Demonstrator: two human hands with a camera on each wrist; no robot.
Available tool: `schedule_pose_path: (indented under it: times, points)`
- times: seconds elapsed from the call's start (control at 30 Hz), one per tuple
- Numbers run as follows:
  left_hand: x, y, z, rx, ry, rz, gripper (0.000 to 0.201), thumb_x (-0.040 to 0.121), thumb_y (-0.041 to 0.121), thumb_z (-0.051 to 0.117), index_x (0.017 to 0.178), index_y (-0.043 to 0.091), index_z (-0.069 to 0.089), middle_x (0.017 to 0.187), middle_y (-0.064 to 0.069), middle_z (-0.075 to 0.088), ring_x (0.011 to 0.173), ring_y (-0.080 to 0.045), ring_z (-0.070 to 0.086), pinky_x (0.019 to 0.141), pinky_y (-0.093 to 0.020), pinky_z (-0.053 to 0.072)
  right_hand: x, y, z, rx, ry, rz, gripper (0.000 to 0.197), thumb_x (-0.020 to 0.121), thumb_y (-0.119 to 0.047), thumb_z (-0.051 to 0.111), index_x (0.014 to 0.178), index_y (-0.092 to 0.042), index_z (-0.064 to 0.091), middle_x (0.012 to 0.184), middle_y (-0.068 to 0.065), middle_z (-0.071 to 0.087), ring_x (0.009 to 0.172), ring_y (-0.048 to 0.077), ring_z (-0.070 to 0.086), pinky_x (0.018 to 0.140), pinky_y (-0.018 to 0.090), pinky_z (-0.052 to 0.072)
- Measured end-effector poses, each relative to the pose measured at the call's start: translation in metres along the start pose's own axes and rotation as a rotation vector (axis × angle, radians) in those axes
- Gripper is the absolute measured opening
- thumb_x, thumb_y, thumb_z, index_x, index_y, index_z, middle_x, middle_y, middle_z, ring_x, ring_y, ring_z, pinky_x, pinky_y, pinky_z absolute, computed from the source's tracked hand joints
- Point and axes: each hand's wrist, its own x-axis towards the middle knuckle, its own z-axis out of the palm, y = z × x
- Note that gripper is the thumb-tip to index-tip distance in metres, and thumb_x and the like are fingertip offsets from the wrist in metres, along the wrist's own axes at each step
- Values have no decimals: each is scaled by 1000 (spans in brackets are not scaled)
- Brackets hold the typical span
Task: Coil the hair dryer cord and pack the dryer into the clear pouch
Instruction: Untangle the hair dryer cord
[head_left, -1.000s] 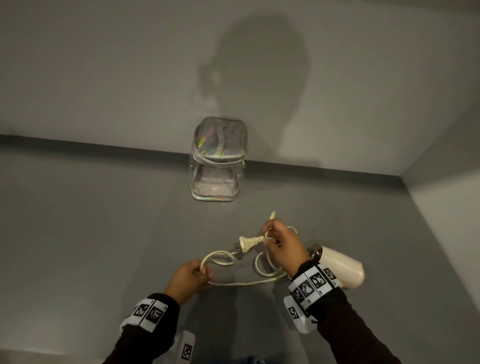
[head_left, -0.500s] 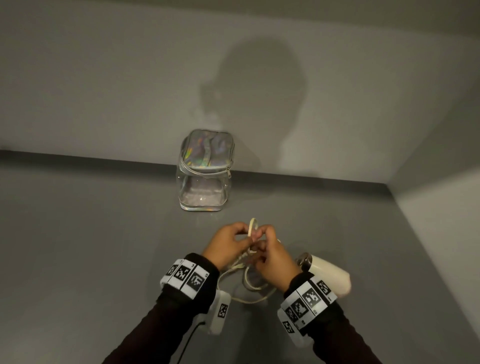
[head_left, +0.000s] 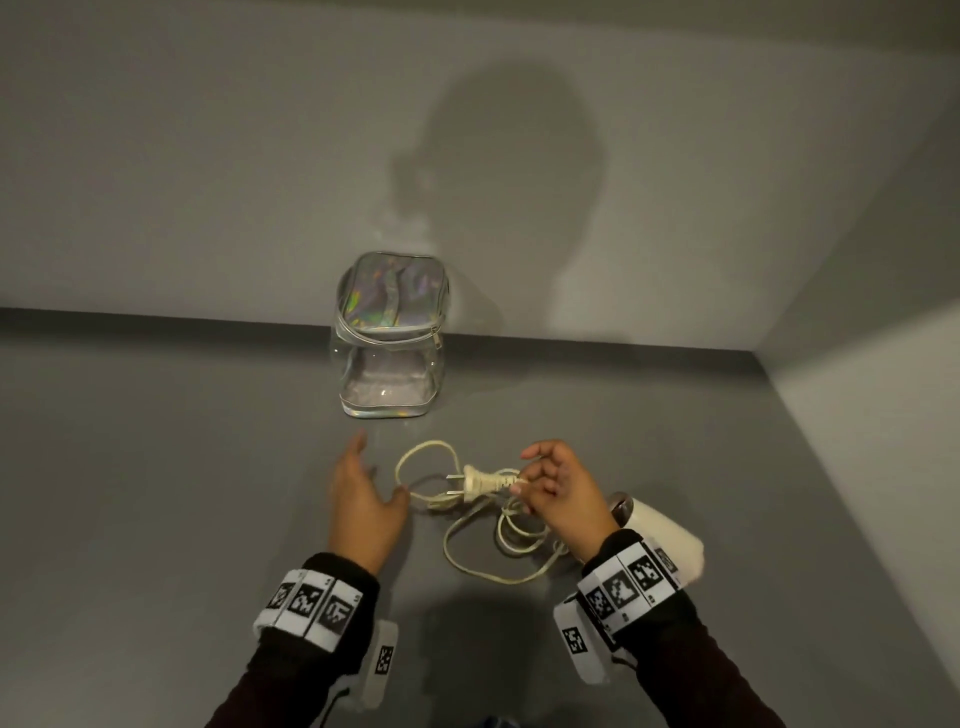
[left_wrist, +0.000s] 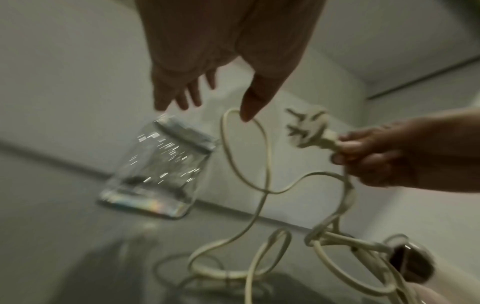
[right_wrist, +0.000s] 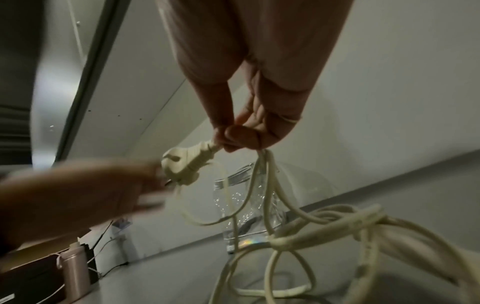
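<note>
A white hair dryer (head_left: 667, 540) lies on the grey surface at the right, half hidden by my right wrist. Its cream cord (head_left: 470, 551) sprawls in loose loops between my hands. My right hand (head_left: 558, 488) pinches the cord just behind the plug (head_left: 475, 480), and several strands hang from its fingers (right_wrist: 241, 135). My left hand (head_left: 363, 499) is spread with straight fingers, holding nothing, its thumb close to a cord loop (left_wrist: 244, 148). The clear pouch (head_left: 389, 338) with an iridescent zipped lid stands upright against the back wall, beyond both hands.
Grey walls close the surface at the back and at the right (head_left: 857, 441). In the right wrist view, a pink bottle (right_wrist: 75, 267) and a dark box (right_wrist: 28, 273) sit off to the left.
Half a second ago both hands held the cord together. My left hand has let go and moved left, fingers spread. My right hand keeps the plug end, and the loops have dropped loose.
</note>
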Motion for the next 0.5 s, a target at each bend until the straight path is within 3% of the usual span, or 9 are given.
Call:
schedule_pose_path:
  times: [0.07,0.13,0.2,0.27,0.33,0.4,0.47,0.5]
  points:
    - [-7,24,3,181,-138,374,62,75,6,60,132,17,38,142,-8,35,131,-18,29,108,-30,21,1,1,5,-60,-28,-31,38,75,11,62,87,-23,51,71,1,54,56,3,53,58,18,48]
    - [-11,42,12,302,-479,517,51,73,24,48,124,26,49,135,-4,49,128,-18,39,113,-37,22,1,0,7,-68,-29,-57,41,75,14,59,86,-24,49,72,1,53,55,-1,52,58,14,45]
    - [-8,45,23,407,-713,455,45,73,32,46,117,31,55,111,-4,67,102,-20,60,97,-35,42,0,-3,5,-51,-41,-63,44,74,17,57,86,-24,48,73,2,54,54,-2,53,57,14,44]
    - [-1,39,31,318,-754,364,29,81,33,50,108,30,61,91,2,72,78,-15,64,76,-31,49,-5,-8,1,-11,-33,-52,40,78,15,54,91,-22,49,77,3,58,57,0,59,55,15,47]
    - [4,32,32,85,-738,259,19,88,20,53,97,34,63,77,21,70,65,1,59,69,-18,48,-6,-5,-9,-60,124,-49,36,82,12,49,97,-21,51,88,2,59,64,4,60,55,14,49]
    - [7,27,31,-28,-711,198,24,89,12,53,94,34,60,77,32,67,70,8,59,70,-6,44,-3,10,-24,-212,270,19,37,82,10,49,105,-18,54,107,5,53,79,11,58,71,20,55]
    - [8,25,29,-68,-696,191,19,86,19,54,96,33,60,86,28,68,86,9,60,78,-3,42,-2,25,-29,-340,152,196,31,82,2,54,109,-13,57,118,11,56,95,23,61,88,40,53]
    - [7,25,29,-74,-695,184,18,83,24,53,97,34,60,91,22,69,91,7,60,80,-4,42,-3,32,-26,-347,63,278,25,82,-3,57,105,-11,60,110,14,63,93,26,63,89,44,53]
